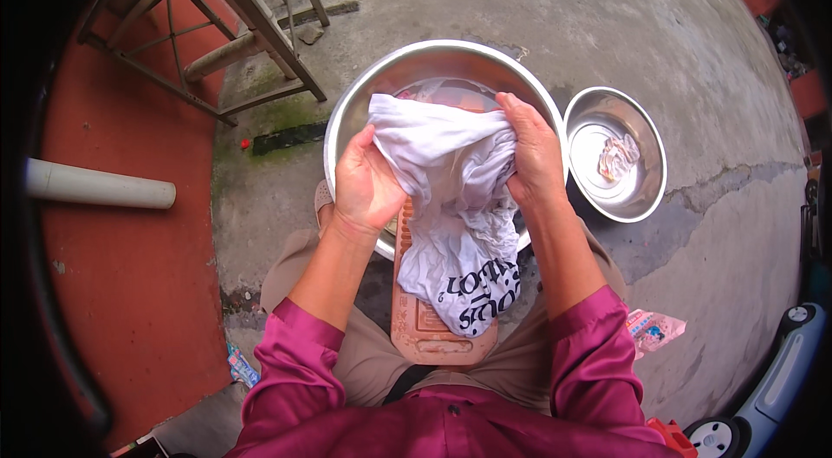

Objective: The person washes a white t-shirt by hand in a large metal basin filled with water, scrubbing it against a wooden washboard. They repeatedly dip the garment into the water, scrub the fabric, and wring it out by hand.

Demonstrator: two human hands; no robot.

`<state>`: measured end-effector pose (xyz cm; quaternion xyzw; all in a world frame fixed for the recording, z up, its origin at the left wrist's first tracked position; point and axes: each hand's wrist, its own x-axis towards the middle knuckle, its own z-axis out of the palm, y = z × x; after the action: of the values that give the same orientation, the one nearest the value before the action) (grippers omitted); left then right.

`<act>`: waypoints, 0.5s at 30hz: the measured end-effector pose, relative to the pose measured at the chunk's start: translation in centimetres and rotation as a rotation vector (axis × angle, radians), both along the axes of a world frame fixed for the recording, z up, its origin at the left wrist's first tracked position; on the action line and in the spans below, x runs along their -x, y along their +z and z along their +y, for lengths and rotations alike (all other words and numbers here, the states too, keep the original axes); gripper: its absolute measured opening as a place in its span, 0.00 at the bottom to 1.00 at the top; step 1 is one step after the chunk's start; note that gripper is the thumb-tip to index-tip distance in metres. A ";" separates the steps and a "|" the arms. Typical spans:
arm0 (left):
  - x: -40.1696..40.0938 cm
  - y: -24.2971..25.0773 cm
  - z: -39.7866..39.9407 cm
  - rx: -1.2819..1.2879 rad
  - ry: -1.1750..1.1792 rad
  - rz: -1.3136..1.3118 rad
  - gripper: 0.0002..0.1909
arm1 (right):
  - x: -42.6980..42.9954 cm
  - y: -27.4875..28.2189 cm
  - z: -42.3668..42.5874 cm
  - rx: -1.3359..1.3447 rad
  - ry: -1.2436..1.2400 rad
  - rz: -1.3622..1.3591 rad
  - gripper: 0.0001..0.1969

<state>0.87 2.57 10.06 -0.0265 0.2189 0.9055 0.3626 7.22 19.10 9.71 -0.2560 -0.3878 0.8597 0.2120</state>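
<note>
A wet white garment (448,133) with black lettering on its lower part is stretched between my two hands. My left hand (372,182) holds its left edge, palm turned up and thumb over the cloth. On the other side my right hand (534,149) grips the bunched fabric. The lower part of the garment lies on a reddish-brown plastic washboard (444,351), which leans from between my legs into a large round metal basin (448,50). Water and some cloth show inside the basin, partly hidden by the garment.
A smaller metal bowl (598,204) with a crumpled wrapper (619,156) stands right of the basin. At the upper left is a metal frame (260,22), and a white pipe (104,184) juts from the left. Plastic packets (653,331) lie by my legs. A blue wheeled object (770,380) is lower right.
</note>
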 end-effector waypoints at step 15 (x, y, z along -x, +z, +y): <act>-3.0 -3.0 2.5 0.296 -0.104 -0.051 0.23 | 1.4 -1.7 -5.4 -1.344 -0.020 -0.088 0.11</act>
<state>3.86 5.09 7.05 -0.0914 0.3415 0.8425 0.4064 5.85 13.72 8.06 -0.1065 -0.8445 0.4181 0.3172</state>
